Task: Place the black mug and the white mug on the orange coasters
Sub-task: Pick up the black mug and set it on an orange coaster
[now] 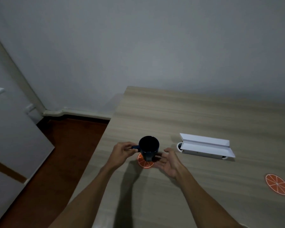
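Observation:
The black mug stands upright over an orange-slice coaster near the table's left edge; whether its base touches the coaster I cannot tell. My left hand pinches the mug's handle on its left side. My right hand is spread open just right of the mug's base, palm toward it, holding nothing. A second orange coaster lies bare at the far right of the table. No white mug is in view.
A white open box lies on the wooden table to the right of the mug. The table's left edge drops to a dark red floor. A grey wall stands behind the table.

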The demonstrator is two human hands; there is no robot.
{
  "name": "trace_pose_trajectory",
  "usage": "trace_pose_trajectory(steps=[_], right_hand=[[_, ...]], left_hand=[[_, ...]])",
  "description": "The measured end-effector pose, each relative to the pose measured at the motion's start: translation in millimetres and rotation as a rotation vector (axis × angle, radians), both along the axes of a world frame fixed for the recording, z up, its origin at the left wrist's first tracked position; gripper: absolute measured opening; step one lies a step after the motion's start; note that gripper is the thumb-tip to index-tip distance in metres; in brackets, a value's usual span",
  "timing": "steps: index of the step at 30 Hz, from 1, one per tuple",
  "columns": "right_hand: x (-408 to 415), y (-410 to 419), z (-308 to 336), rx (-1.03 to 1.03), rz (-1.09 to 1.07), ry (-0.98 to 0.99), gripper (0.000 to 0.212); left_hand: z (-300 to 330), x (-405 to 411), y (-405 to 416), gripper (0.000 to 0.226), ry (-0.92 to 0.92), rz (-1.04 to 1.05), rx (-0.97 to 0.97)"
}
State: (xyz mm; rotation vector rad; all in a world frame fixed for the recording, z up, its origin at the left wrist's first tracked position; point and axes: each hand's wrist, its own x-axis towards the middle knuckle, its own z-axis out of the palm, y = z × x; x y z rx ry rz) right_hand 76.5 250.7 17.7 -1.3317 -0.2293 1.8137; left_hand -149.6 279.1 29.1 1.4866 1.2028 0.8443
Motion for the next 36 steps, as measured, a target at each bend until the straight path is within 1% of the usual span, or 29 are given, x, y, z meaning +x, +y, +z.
trace_pose_trajectory(steps=[5,10,15,22,24,26,28,30,31,33,34,36], right_hand=[[-9.7,28.7,-36.5,-0.037,-0.025,-0.033,0.049],[-12.7,36.3,-61.7,-0.069,-0.049,-0.032,0.046],[-12.5,38.5,-67.5,-0.081,-0.009,-0.046,0.053],[-11.1,41.4,-72.1,-0.102,0.062,-0.157,0.058],[-10.6,41.4,-70.8,-0.094,0.066,-0.199,0.054],[-9.7,40.2,-65.3,-0.081,0.069,-0.249,0.047],[-5.2,38.5,-61.3,-0.058,0.073,-0.305,0.04],[3.8,34.2,-52.4,-0.031,0.088,-0.356,0.038],[10.2,32.0,-46.5,-0.014,0.1,-0.389,0.037],[23.4,24.3,-26.4,0.022,0.137,-0.46,0.025],[29.9,19.4,-12.7,0.044,0.158,-0.502,0.021],[43.2,8.3,13.6,0.111,0.188,-0.608,0.018]], left_hand=[[-40.3,-1.1,33.5,0.021,0.027,-0.008,-0.008],[-66.9,1.2,37.5,0.021,0.061,-0.017,0.003],[-78.7,-1.8,36.0,0.02,0.082,-0.003,-0.009],[-81.4,-1.4,35.7,0.019,0.122,0.029,0.032],[-80.7,-0.4,34.6,0.018,0.123,0.033,0.04],[-77.5,1.6,32.5,0.022,0.134,0.027,0.047],[-75.7,1.9,31.1,0.025,0.161,0.014,0.043],[-73.3,0.6,27.0,0.027,0.209,-0.011,0.017],[-70.1,-0.1,24.0,0.034,0.25,-0.038,-0.006],[-58.8,-3.1,15.5,0.054,0.351,-0.079,-0.035],[-50.7,-4.5,11.5,0.059,0.394,-0.085,-0.024],[-28.4,-4.6,4.3,0.058,0.412,-0.082,0.022]])
